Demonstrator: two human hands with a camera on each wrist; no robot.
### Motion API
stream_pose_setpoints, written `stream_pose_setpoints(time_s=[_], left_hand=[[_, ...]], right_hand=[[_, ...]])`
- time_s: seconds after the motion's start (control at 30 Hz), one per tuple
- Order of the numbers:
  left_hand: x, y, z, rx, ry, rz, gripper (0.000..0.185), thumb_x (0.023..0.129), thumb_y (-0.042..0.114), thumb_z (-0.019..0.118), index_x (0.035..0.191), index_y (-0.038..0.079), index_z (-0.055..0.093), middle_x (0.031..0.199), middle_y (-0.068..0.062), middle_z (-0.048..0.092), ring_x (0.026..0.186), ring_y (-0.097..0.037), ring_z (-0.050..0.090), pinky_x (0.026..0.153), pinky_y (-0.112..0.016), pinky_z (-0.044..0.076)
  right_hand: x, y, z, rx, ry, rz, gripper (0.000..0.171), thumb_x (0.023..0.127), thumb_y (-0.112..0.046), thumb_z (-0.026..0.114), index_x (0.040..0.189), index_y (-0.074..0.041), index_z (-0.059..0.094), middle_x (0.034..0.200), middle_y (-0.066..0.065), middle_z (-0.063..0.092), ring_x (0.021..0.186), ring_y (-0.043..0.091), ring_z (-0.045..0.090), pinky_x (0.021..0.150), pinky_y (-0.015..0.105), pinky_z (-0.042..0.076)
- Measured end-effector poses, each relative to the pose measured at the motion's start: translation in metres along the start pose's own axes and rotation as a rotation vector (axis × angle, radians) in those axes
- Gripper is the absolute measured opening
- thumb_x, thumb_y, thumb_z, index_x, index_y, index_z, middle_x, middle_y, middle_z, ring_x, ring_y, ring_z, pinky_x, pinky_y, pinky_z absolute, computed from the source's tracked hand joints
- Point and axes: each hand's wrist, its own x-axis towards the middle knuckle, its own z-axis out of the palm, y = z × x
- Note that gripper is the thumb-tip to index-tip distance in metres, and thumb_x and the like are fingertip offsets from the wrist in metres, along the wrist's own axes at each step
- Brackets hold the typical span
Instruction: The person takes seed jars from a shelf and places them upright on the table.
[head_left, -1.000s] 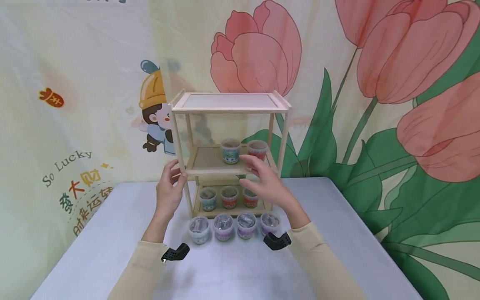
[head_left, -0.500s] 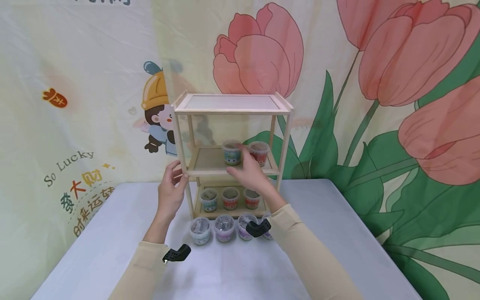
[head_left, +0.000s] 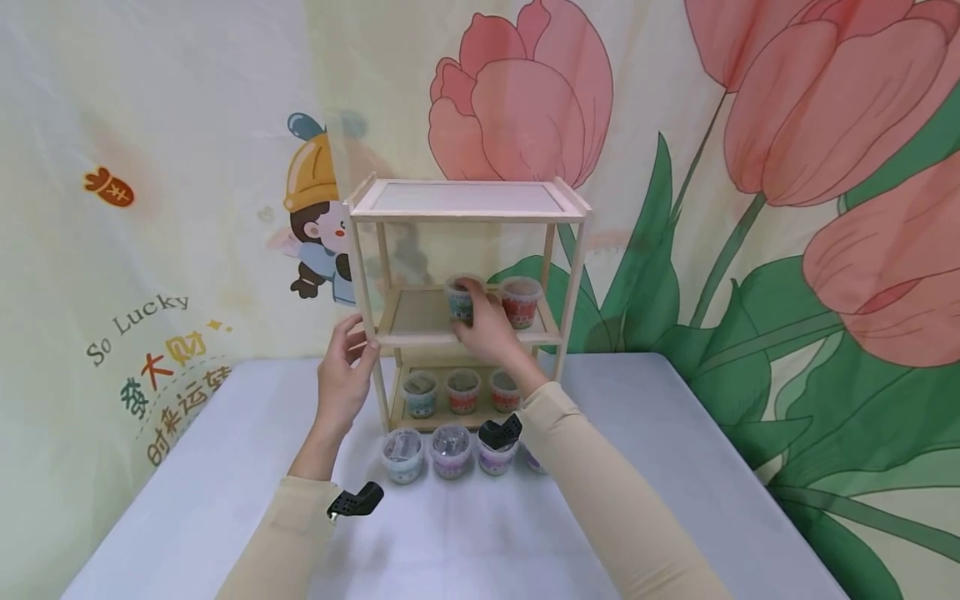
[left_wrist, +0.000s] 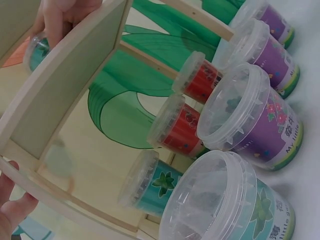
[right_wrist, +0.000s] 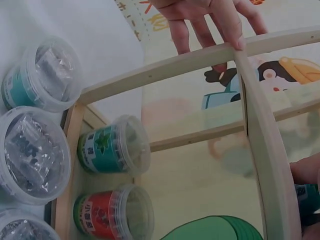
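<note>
The right hand (head_left: 486,327) is reaching into the middle tier of the wooden shelf (head_left: 465,218) and curling its fingers round the teal-labelled tub (head_left: 459,302), which is standing on that tier toward the far side, just left of the red-labelled tub (head_left: 520,302); the left hand (head_left: 347,375) is pinching the shelf's near-left post between thumb and fingers, steadying the frame.

The two tubs on the middle tier are sitting very close together, so the knuckles working round the teal one could be nudging the red one toward the right edge, where only a low lip is guarding it; the shelf looks light and tall, so a pull toward the near side could be rocking it if the left hand is slackening; a tub dragged out low could be catching the front rail and tipping; anything falling would be landing among the three tubs on the bottom tier (head_left: 462,392) or the row of larger clear tubs (head_left: 448,450) standing on the grey table (head_left: 660,467) just in front of the shelf.
</note>
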Motion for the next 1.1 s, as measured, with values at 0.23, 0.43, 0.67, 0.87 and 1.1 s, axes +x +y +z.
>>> stream_pose_setpoints(time_s=[0.23,0.43,0.67,0.87,1.1], left_hand=[[0.001,0.002,0.0,-0.003,0.001,0.001,0.051,0.109,0.022,0.061,0.158,0.027,0.046,0.143,-0.019,0.06,0.133,-0.037,0.059,0.106,-0.063,0.049],[0.0,0.001,0.0,-0.006,0.0,-0.011,0.051,0.109,0.02,0.061,0.158,0.027,0.045,0.143,-0.019,0.06,0.133,-0.035,0.059,0.107,-0.06,0.049],[0.0,0.003,0.001,0.0,-0.005,-0.007,0.051,0.109,0.021,0.061,0.158,0.027,0.045,0.143,-0.019,0.06,0.134,-0.036,0.058,0.107,-0.062,0.048],[-0.001,0.003,0.001,-0.005,-0.008,-0.011,0.052,0.109,0.021,0.061,0.158,0.027,0.045,0.144,-0.019,0.06,0.134,-0.036,0.058,0.107,-0.063,0.048],[0.0,0.002,0.0,-0.011,-0.004,-0.005,0.051,0.109,0.021,0.061,0.158,0.027,0.046,0.143,-0.018,0.06,0.134,-0.036,0.058,0.106,-0.063,0.048]], right_hand=[[0.001,0.005,-0.001,-0.009,-0.008,-0.086,0.06,0.103,-0.004,0.066,0.157,-0.012,0.04,0.146,0.026,0.056,0.129,0.04,0.06,0.103,0.053,0.052],[-0.001,0.012,0.0,0.013,-0.016,-0.099,0.058,0.105,-0.006,0.065,0.157,-0.015,0.042,0.152,0.021,0.053,0.134,0.039,0.057,0.107,0.053,0.05],[-0.006,0.015,-0.003,0.06,-0.018,-0.127,0.058,0.105,-0.009,0.065,0.158,-0.018,0.043,0.155,0.016,0.052,0.132,0.035,0.058,0.105,0.052,0.05],[-0.016,0.015,-0.007,0.173,-0.028,-0.14,0.058,0.105,-0.01,0.067,0.157,-0.022,0.043,0.154,0.012,0.052,0.13,0.03,0.061,0.103,0.047,0.054],[-0.038,0.019,-0.016,0.264,-0.016,-0.241,0.06,0.1,0.001,0.07,0.153,-0.013,0.045,0.151,0.015,0.051,0.132,0.033,0.06,0.104,0.045,0.056]])
